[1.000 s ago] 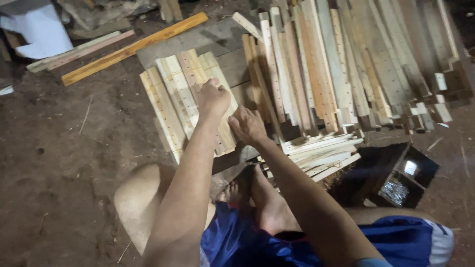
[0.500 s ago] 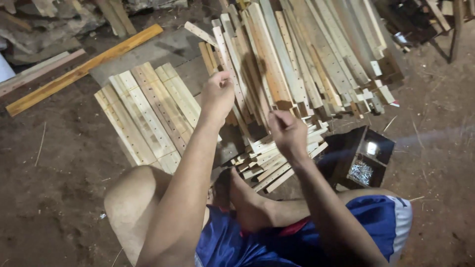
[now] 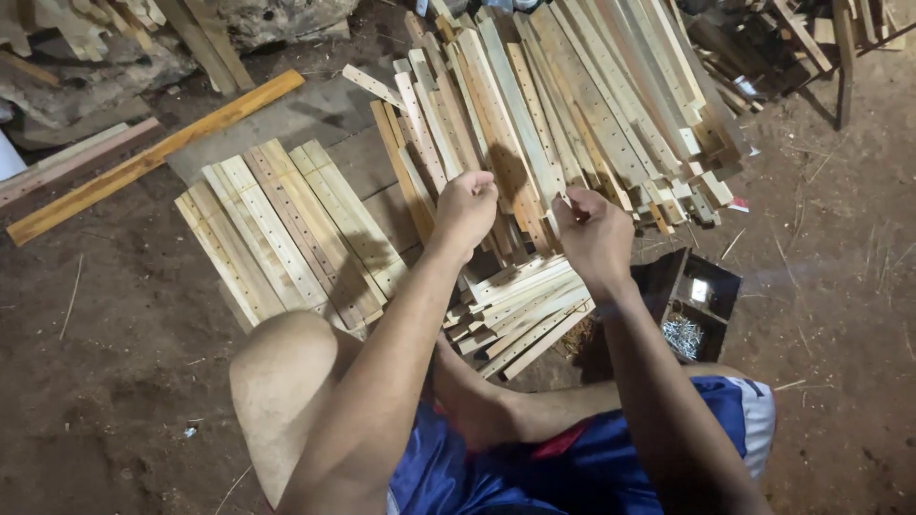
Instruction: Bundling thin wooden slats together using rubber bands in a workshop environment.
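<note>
I sit on the dirt floor with my knees up, before a big heap of thin wooden slats (image 3: pixel 572 114). My left hand (image 3: pixel 466 208) is closed in a fist over the slats at the heap's front; what it grips is hidden. My right hand (image 3: pixel 593 234) is closed too, and a small pale thing, perhaps a nail, sticks up between its finger and thumb. Below both hands lies a small bundle of short slats (image 3: pixel 520 310). A row of flat slats (image 3: pixel 286 234) lies side by side to the left.
A dark open box with nails (image 3: pixel 689 315) stands by my right forearm. A long yellowish plank (image 3: pixel 153 157) lies at an angle at far left. Scrap wood and rubble (image 3: pixel 114 48) fill the top left. More timber (image 3: pixel 763 48) lies top right.
My left hand stayed over the slats while my right hand lifted and closed nearer to it. The view shifted, so the heap and nail box sit differently in frame.
</note>
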